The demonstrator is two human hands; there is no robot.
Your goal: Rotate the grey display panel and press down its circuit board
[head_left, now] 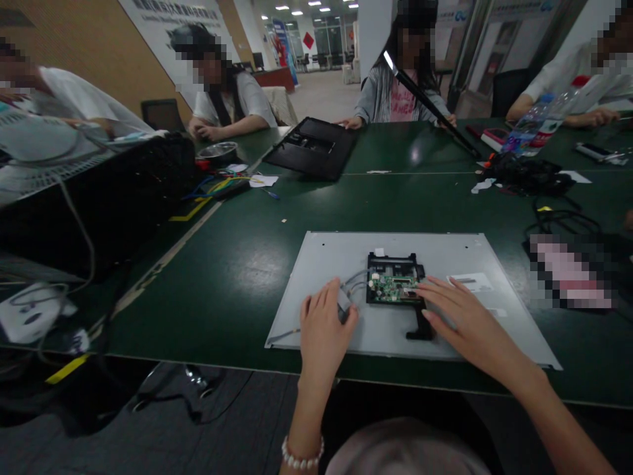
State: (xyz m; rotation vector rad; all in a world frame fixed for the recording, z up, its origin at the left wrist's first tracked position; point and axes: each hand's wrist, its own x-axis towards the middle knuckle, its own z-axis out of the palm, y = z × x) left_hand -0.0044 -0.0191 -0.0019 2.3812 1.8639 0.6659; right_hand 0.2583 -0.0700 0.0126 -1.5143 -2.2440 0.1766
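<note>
Panel point(341, 254) on green table point(227, 284), ceiling lights point(297, 13)

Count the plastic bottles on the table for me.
2. Both stand close together on the far right part of the green table: the blue-capped bottle and, just right of it, the red-capped bottle. Others could be hidden behind things.

At twelve o'clock, a black panel point(332, 163) is resting on the green surface point(222, 277); at one, a seated co-worker point(378, 99) is holding a long dark bar point(422, 99) aslant. Clear plastic bottles point(531, 124) are standing at two, just behind a black bundle point(524, 175). A round metal dish point(217, 151) is sitting at ten near coloured wires point(217, 188), while a bulky black box point(148, 188) is occupying nine.
</note>
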